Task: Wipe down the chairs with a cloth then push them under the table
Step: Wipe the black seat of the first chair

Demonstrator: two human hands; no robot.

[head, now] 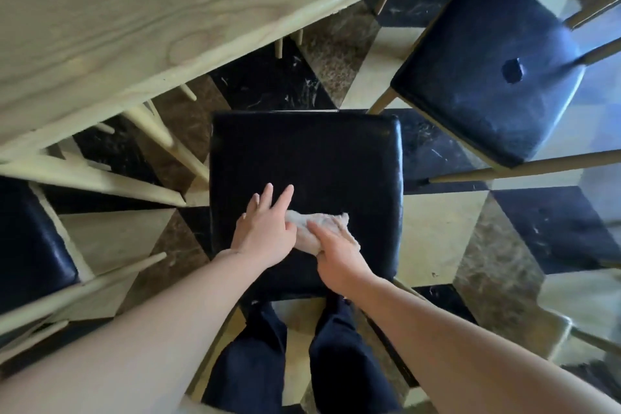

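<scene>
I note the right hand [339, 254] gripping a cloth [319, 228] on the black chair seat [302, 158], left hand [265, 228] flat, above checkered marble floor [433, 235] beside the wooden table [134, 10].

Seat front [302, 151] bare; table edge [188, 54] overhangs left; second chair [487, 67] crowds right.

Both bare forearms reach forward and down, converging. Left hand [265, 232] flat, palm down, fingers straight and slightly spread, thumb tip toward right hand. Right hand [336, 252] palm down, fingers bent over crumpled cloth [322, 225], pressing it.
</scene>
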